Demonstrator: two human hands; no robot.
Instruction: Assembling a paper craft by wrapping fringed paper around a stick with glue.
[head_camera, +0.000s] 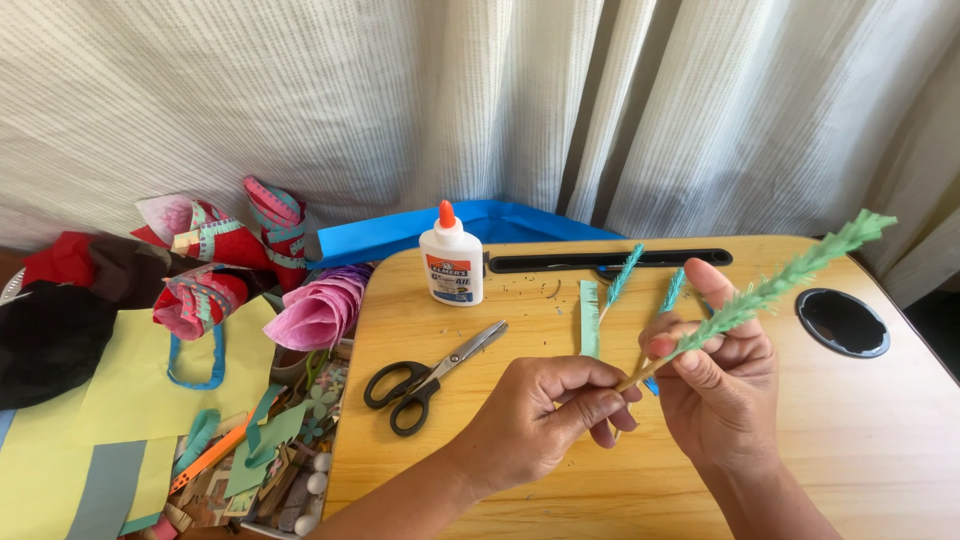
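Observation:
A thin wooden stick wrapped in fringed green paper (780, 283) slants up to the right above the wooden lap table (880, 440). My left hand (545, 410) pinches the bare lower end of the stick. My right hand (715, 375) grips the stick just above it, thumb and fingers on the green fringe. Under my hands, two teal fringed sticks (622, 275) and a strip of green fringed paper (589, 318) lie on the table.
Black-handled scissors (425, 377) lie left of my hands, with a white glue bottle (451, 262) behind them. A round black cup hole (842, 322) sits at right. Coloured paper sheets (130, 400), paper cones (320, 305) and scraps crowd the left side.

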